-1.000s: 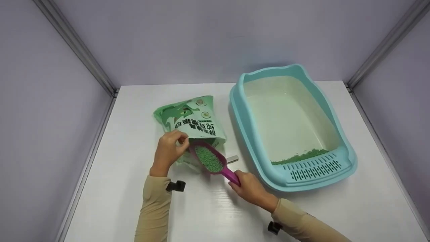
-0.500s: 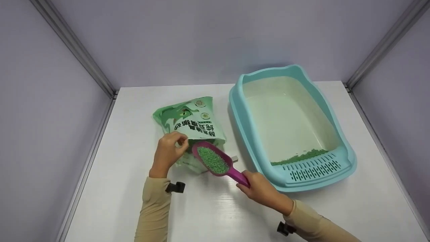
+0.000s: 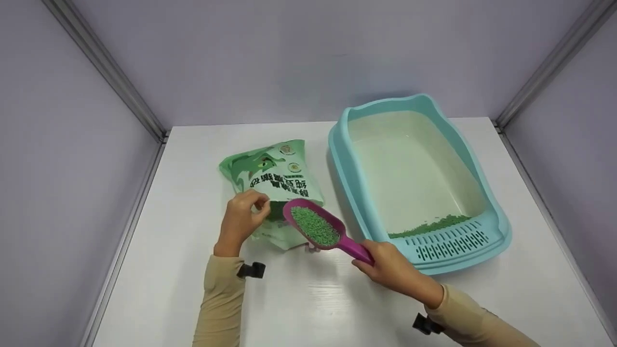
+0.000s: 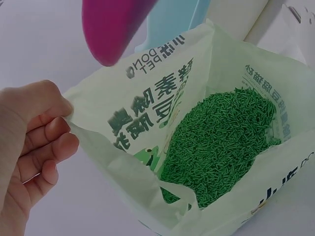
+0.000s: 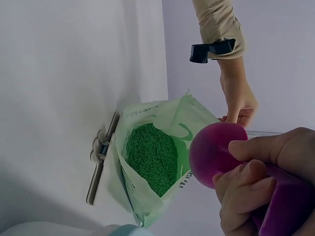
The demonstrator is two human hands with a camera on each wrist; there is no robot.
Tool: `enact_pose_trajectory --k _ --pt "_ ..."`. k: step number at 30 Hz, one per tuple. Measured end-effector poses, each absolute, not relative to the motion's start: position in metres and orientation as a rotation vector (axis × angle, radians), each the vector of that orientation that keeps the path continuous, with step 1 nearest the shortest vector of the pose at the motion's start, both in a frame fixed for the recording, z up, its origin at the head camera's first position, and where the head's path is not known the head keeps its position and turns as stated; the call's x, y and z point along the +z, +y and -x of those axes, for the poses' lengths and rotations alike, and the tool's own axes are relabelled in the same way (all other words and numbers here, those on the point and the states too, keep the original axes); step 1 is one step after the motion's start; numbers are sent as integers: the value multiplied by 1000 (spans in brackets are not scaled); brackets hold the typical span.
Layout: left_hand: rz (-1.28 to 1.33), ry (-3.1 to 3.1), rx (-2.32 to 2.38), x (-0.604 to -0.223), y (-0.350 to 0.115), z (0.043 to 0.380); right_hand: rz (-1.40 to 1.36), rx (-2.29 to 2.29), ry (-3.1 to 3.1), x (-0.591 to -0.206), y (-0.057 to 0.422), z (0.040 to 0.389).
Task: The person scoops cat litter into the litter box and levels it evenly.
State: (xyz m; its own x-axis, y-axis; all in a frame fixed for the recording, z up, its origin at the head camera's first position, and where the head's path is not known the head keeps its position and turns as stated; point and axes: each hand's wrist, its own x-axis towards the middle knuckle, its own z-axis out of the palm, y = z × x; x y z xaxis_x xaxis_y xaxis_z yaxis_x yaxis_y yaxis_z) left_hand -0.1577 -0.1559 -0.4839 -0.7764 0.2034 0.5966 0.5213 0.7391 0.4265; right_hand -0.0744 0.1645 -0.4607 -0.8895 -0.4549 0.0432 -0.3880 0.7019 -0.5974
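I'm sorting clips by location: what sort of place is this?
Probably a small recording or work booth: plain panels joined by metal corner posts stand around a white table on three sides.

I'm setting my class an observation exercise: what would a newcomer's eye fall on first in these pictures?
Probably the big turquoise litter box on the right side of the table, with green pellets along its near end. Then the magenta scoop, loaded with pellets, in the right hand, near the mouth of the open cat litter bag left of the box, its rim pinched by the left hand.
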Motion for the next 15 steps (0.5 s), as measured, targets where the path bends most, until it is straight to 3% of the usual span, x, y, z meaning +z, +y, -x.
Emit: enact_pose_trajectory --k 15 --pt "560 -2412 -837 -486 -157 159 678 -915 2851 -439 184 83"
